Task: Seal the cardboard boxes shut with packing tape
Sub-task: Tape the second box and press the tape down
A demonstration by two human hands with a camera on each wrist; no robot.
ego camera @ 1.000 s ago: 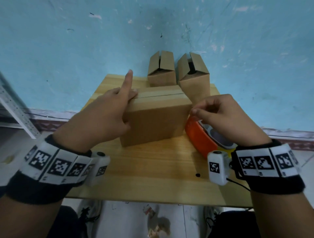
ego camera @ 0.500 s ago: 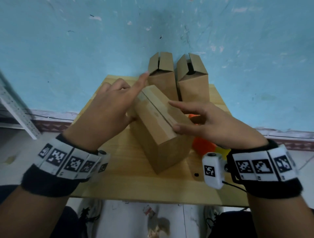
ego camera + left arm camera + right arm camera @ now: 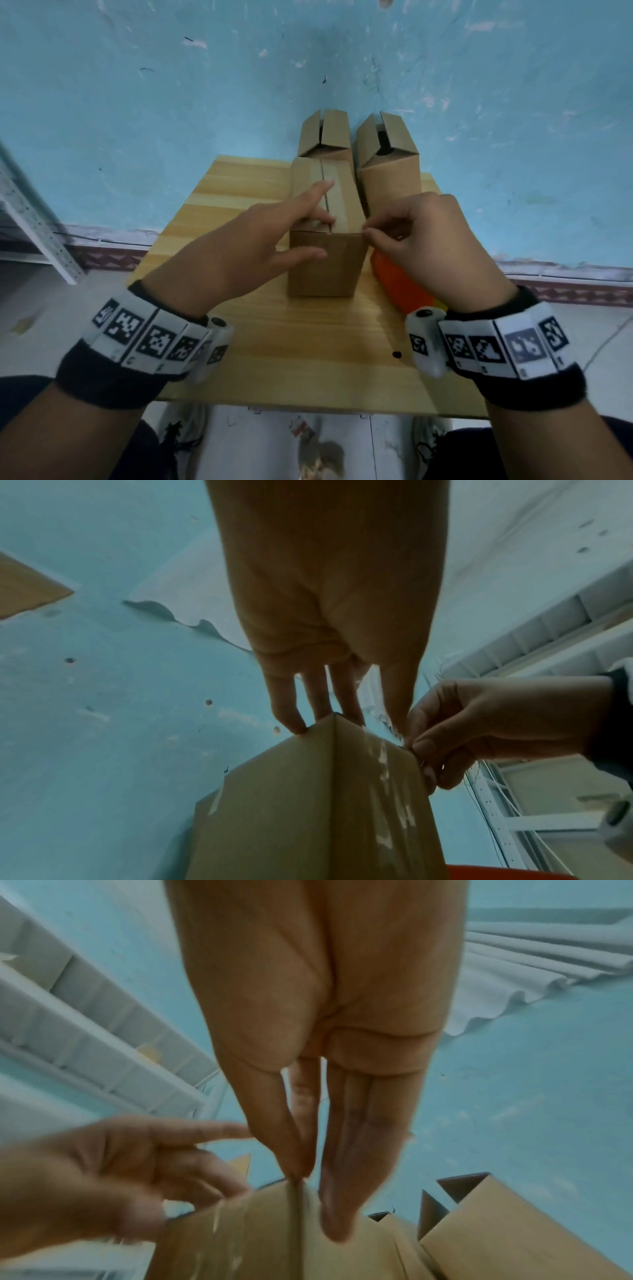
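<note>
Three cardboard boxes on the wooden table (image 3: 239, 335), all toward the far half. The near box (image 3: 325, 263) stands end-on to the camera, top seam running away from the person, with glossy tape (image 3: 337, 195) along the seam. Behind it, two open boxes against the blue wall (image 3: 137, 120): the left open box (image 3: 325, 137) directly behind the near one, the right open box (image 3: 388, 150) beside it, both with flaps raised and unsealed.

Two hands, both on the near box. Left hand (image 3: 260, 243): fingers mostly straight and spread, index lying along the top seam, thumb across the front face, other fingertips at the near top edge. It presses rather than grips. Right hand (image 3: 424, 240): thumb and index pinched together at the box's near right top corner. The right wrist view shows the pinch closing on a thin edge there, probably the tape end or a flap edge; too blurred to say which. Remaining fingers lie straight beside the box.

One orange tape dispenser (image 3: 400, 287) lies on the table just right of the near box, partly under the right wrist, neither hand touching it.

Two wristbands with black and white marker tags, one per wrist. White metal shelving (image 3: 30, 219) at far left.
</note>
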